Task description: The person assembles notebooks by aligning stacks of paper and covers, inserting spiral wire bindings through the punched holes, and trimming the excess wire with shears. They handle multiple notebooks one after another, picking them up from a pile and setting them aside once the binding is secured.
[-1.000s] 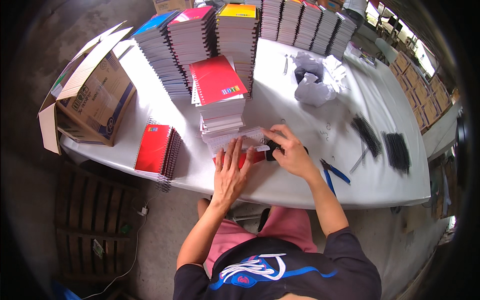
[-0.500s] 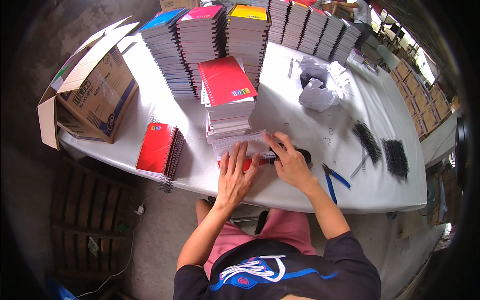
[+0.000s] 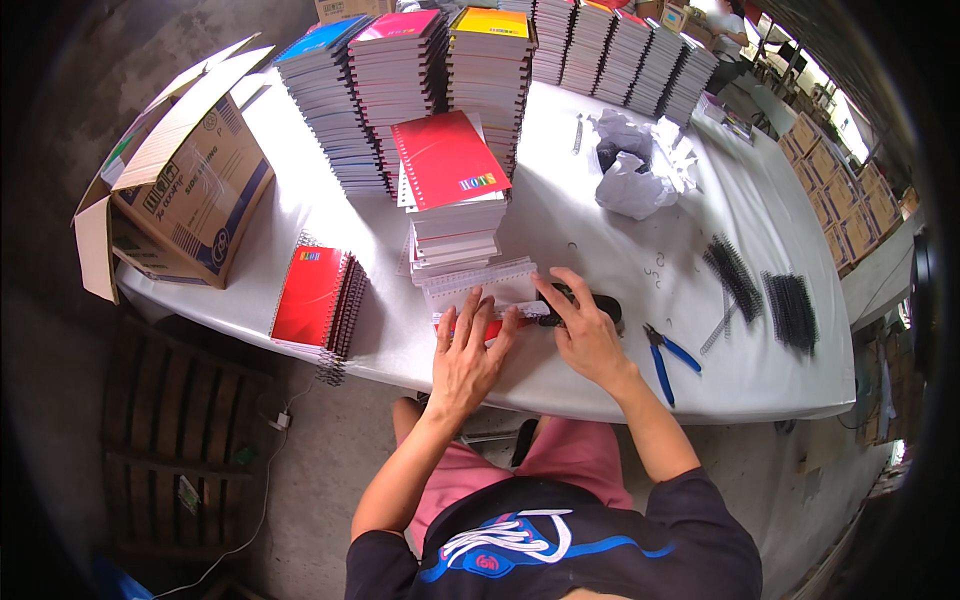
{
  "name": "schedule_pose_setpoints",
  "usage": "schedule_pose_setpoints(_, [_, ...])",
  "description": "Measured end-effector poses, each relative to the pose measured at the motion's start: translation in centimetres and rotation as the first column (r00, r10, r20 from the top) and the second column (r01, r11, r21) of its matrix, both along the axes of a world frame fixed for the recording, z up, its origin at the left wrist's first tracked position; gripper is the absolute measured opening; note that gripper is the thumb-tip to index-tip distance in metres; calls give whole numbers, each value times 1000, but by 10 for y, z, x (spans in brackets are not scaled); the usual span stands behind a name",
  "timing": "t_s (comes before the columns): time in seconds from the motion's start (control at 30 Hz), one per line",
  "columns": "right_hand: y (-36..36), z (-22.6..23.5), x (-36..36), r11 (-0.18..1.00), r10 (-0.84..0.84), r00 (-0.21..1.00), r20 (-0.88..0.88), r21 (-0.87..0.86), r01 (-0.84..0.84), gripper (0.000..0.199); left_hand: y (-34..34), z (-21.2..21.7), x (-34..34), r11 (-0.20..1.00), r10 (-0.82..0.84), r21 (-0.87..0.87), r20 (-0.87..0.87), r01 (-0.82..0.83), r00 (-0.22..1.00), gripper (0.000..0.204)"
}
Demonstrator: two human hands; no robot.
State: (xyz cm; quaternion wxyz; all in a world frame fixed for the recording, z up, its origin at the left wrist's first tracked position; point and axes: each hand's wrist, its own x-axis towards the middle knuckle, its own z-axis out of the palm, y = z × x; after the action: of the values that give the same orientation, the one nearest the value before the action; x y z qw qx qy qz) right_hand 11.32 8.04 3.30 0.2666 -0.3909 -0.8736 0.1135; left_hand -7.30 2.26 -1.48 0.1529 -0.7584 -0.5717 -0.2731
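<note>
Notebook [image 3: 512, 291] is lying just in front of the paper stack [image 3: 458, 228] — left hand [image 3: 466, 362] is resting flat on it; right hand [image 3: 588, 337] is touching its right end, grip unclear. Pages [image 3: 445, 297] are probably bending easily — punched edge [image 3: 507, 272] likely offering surest hold.

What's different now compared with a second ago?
The right hand has drawn back slightly toward the person, showing more of the black object beside it. The view has shifted a little too. Nothing has visibly been picked up or let go. The left hand is still spread over the pages; the pliers and box stay put.
</note>
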Motion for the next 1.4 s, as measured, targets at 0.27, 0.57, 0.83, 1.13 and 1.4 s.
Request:
schedule_pose_setpoints(0.27, [7,0,-7,1000,-5,1000,5,-22,5,80,5,5,2,1000,22,16,25,-22,999,45])
schedule_pose_setpoints(0.57, [-4,1,3,997,19,988,-151,-72,-30,64,2,7,3,998,11,55,-10,-10,1000,39])
schedule_pose_setpoints(0.83, [29,10,3,659,291,881,-374,-589,-468,64,9,6,8,985,-27,171,-20,30,999,41])
schedule_pose_setpoints(1.13, [12,37,25,762,283,920,-272,-519,-388,77,-4,13,24,985,66,142,222,-99,973,50])
schedule_pose_setpoints(1.4, [-24,47,64,699,-104,878,-467,-663,-270,65,2,-1,38,919,129,307,358,-247,925,47])
